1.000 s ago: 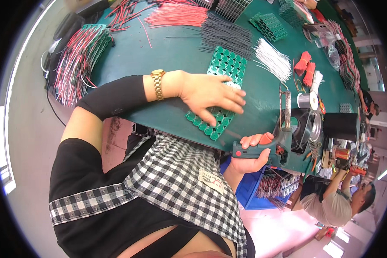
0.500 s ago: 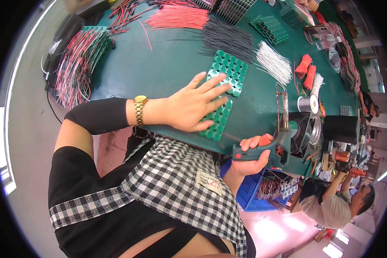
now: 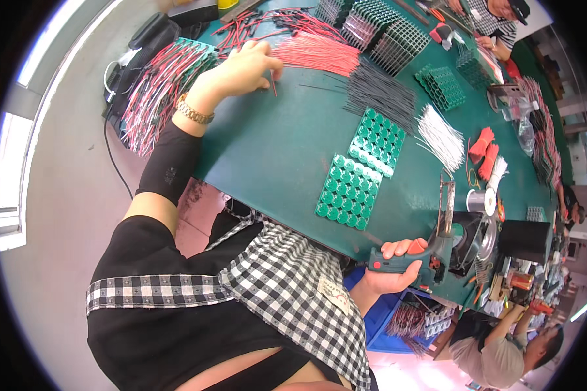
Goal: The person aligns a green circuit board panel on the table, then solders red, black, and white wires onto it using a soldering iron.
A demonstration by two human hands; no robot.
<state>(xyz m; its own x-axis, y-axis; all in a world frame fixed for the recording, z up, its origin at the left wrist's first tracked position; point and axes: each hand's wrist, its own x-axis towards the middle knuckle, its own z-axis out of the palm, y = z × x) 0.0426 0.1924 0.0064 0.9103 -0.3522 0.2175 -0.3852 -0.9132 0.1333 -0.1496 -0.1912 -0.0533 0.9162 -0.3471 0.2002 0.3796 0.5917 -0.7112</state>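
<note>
My left hand [image 3: 246, 68] is over the far left of the table, its bent fingers apart above a single loose red wire [image 3: 274, 88]. That wire lies on the table, and whether the fingers touch it is hard to tell. Beside it lies a pile of red wires [image 3: 319, 53]. My right hand [image 3: 398, 270] is wrapped round the dark green handle of a soldering gun [image 3: 442, 251] with a red trigger, at the near edge. Two green panels of round circuit boards, a nearer one [image 3: 349, 192] and a farther one [image 3: 377, 140], lie end to end between my hands.
Black wires [image 3: 379, 96] and white wires [image 3: 440, 138] lie beyond the panels. A solder spool [image 3: 481, 201] and a black fan [image 3: 466, 242] stand at right. Wired boards [image 3: 166, 91] are stacked at left. Below the table is a blue bin [image 3: 379, 322]. Co-workers sit across and at right.
My left hand has left the green panels and moved far left to the loose red wire. My right hand still grips the soldering gun. The view has shifted.
</note>
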